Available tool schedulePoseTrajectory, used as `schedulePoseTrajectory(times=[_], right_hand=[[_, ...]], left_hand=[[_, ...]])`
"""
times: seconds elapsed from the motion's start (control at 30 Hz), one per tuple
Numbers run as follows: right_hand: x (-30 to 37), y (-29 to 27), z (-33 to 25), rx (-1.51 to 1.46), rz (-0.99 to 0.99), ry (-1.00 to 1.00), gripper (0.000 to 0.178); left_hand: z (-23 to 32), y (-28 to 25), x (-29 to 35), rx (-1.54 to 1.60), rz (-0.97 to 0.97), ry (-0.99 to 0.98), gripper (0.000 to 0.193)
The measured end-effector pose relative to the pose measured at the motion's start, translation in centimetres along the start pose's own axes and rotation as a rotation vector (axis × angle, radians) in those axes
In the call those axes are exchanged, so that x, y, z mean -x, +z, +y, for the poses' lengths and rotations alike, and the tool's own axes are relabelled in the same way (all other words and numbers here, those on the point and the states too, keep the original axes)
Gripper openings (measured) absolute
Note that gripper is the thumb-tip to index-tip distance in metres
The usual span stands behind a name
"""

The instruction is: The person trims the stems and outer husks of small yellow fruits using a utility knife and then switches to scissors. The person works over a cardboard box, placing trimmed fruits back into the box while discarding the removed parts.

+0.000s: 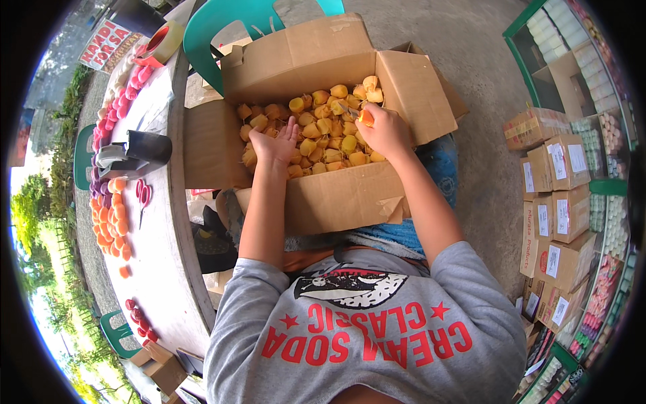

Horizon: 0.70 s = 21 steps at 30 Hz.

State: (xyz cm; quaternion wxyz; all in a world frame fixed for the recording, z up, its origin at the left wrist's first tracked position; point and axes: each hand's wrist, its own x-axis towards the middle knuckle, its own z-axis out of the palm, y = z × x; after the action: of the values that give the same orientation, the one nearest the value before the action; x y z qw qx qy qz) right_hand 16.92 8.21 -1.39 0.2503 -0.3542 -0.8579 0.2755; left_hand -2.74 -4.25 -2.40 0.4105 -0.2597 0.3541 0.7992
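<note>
An open cardboard box sits in front of me, filled with small rounded yellow-orange pieces that look like candles with thin wicks. Over the left part of the pile, my left hand is open, palm turned up and fingers stretched out, with nothing visible in it. My right hand is closed around a small orange-handled tool above the right side of the pile. A thin metal tip sticks out from it toward the upper left; the fingers hide the rest, so its exact kind is unclear.
A white table on the left bears red-handled scissors, a black tape dispenser, a tape roll and rows of orange pieces. A teal chair stands behind the box. Stacked cartons and shelves line the right.
</note>
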Motion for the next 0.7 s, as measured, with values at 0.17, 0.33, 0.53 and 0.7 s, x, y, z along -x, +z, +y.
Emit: schedulePoseTrajectory(times=[0.17, 0.33, 0.53, 0.7], right_hand=[[-0.2, 0.0, 0.2, -0.053, -0.002, 0.013, 0.022], [-0.3, 0.1, 0.4, -0.114, -0.005, 0.034, 0.023], [-0.3, 0.1, 0.9, -0.128, 0.031, 0.032, 0.02], [-0.4, 0.1, 0.9, -0.195, 0.045, 0.067, 0.02]], left_hand=[[-2.4, 1.9, -0.4, -0.925, -0.371, 0.019, 0.051], [-7.4, 1.4, -4.4, -2.205, -1.271, 0.469, 0.045], [-10.9, -0.8, -5.8, -2.692, -1.299, 0.312, 0.048], [-8.4, 1.6, -3.4, -2.341, -1.119, 0.3, 0.049]])
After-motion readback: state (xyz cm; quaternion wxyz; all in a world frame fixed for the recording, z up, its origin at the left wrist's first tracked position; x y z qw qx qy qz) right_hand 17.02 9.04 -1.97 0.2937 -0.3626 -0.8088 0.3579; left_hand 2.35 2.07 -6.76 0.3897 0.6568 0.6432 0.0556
